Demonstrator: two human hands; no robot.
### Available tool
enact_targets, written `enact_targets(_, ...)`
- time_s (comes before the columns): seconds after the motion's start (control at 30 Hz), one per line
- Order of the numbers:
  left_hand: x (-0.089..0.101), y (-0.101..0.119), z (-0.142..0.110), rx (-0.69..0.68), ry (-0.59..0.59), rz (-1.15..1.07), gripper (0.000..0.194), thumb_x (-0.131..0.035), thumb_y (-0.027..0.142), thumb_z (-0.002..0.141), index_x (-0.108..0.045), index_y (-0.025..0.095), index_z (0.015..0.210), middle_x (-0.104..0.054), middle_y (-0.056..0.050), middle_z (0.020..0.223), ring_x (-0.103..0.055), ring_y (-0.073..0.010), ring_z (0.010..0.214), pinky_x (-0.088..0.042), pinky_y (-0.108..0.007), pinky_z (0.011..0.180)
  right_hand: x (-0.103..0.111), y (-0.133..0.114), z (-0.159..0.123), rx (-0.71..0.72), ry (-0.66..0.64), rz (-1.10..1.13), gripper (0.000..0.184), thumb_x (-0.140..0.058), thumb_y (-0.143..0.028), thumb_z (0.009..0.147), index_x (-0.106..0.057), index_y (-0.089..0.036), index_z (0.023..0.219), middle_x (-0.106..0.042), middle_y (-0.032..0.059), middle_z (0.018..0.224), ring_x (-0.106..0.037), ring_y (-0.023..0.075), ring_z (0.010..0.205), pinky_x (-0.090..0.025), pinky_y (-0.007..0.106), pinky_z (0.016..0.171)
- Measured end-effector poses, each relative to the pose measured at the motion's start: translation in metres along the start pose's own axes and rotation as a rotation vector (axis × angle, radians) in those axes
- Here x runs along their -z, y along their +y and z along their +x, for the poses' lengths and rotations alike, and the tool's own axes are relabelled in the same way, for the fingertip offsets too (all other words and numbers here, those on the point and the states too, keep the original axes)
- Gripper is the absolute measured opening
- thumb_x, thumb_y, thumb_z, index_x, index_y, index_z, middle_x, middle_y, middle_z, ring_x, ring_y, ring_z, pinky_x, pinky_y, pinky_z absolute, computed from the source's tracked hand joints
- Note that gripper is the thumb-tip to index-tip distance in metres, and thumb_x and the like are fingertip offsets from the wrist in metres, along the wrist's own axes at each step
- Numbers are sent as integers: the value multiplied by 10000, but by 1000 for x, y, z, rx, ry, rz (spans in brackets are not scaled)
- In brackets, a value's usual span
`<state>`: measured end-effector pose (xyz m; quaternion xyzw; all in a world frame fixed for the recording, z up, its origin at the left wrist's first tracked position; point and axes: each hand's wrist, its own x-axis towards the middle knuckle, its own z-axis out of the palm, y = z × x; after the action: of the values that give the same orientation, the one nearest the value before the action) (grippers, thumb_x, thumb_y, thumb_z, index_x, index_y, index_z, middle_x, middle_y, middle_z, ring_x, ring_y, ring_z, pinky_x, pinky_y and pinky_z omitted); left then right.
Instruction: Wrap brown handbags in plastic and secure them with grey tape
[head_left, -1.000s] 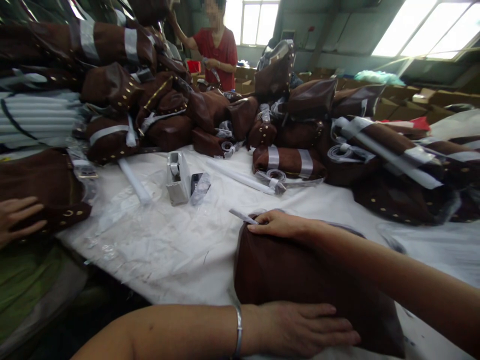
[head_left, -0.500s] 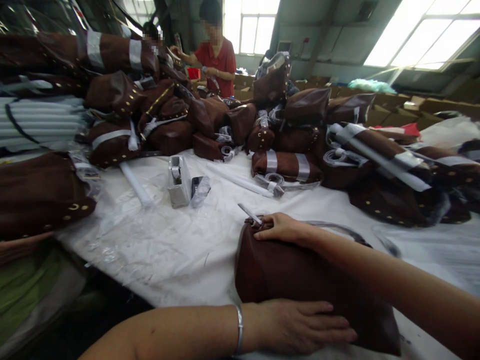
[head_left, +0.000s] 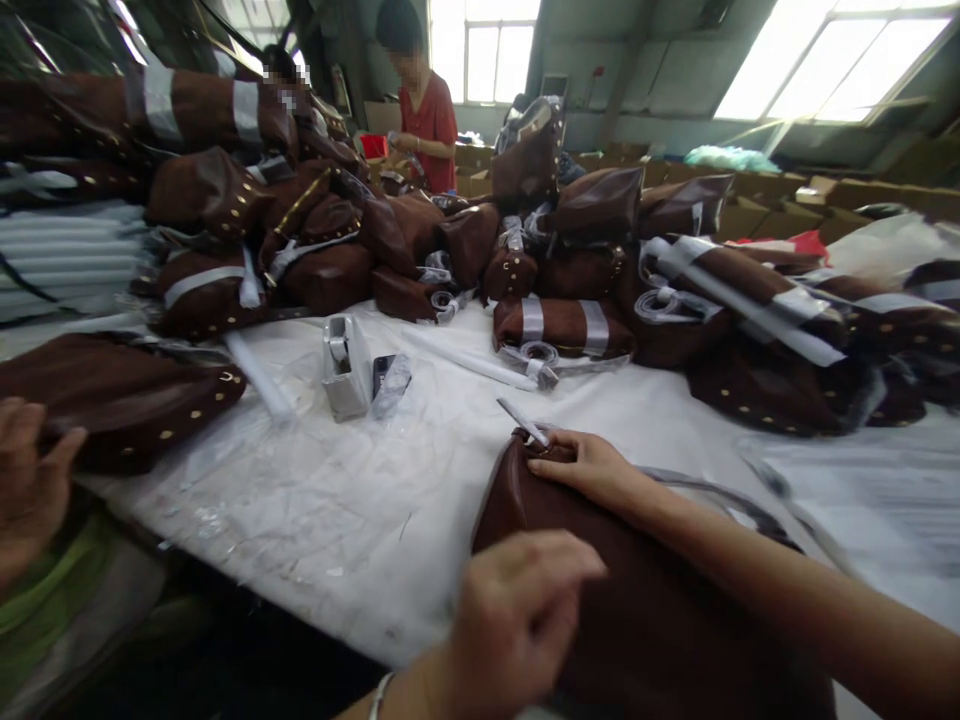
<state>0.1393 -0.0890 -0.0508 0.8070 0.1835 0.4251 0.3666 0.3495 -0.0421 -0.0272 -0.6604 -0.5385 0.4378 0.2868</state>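
A brown leather bag (head_left: 660,620) lies in front of me on the white-covered table (head_left: 360,500). My right hand (head_left: 581,465) rests on the bag's far top corner, fingers pressed together beside a small white strip (head_left: 523,421) that sticks out there. My left hand (head_left: 514,615) hovers raised over the bag's near edge, fingers loosely curled with nothing visible in them.
A grey tape dispenser (head_left: 343,368) and a dark phone (head_left: 384,373) stand mid-table. Piles of wrapped brown bags (head_left: 570,270) fill the back and right. Another person's hand (head_left: 26,485) touches a studded bag (head_left: 127,400) at left. A person in red (head_left: 427,110) stands behind.
My left hand has lifted off the bag's near edge and curled. My right hand stays at the top corner. At left, another person's hand has come back beside the studded bag.
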Motion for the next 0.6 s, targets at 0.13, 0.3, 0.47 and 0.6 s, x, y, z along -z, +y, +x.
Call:
enact_targets(0.13, 43, -17, 21, 617, 336, 43, 408, -633, 414, 907, -617, 217, 1264, -617, -114, 1342, -608, -271, 1189, -551, -367, 890, -18, -14, -24, 121, 19, -169, 247, -717, -368, 776, -725, -216, 971, -745, 1, 864, -677, 231, 814, -508, 331, 738)
enact_targets(0.3, 46, -22, 37, 744, 39, -427, 412, -674, 491, 874, -706, 176, 1137, -721, -101, 1159, -651, -272, 1109, -491, -400, 1012, -29, -37, -52, 269, 37, -222, 258, -701, -284, 801, -712, -231, 1053, -752, 9, 962, -689, 224, 884, -507, 324, 797)
enact_targets(0.47, 36, 4, 31, 731, 213, -702, 416, -796, 370, 791, -695, 159, 1135, -728, -95, 1144, -657, -259, 1117, -478, -372, 1031, -27, -44, -80, 323, 136, -257, 190, -697, -295, 835, -733, -247, 1015, -760, 0, 931, -700, 213, 835, -502, 297, 739)
enact_targets(0.6, 30, 13, 22, 717, 359, -789, 435, -812, 349, 776, -673, 180, 1151, -726, -77, 1149, -668, -250, 1108, -499, -359, 1005, -29, -44, -96, 274, 224, -87, 191, -740, -359, 812, -745, -257, 974, -767, -4, 938, -711, 231, 875, -536, 294, 771)
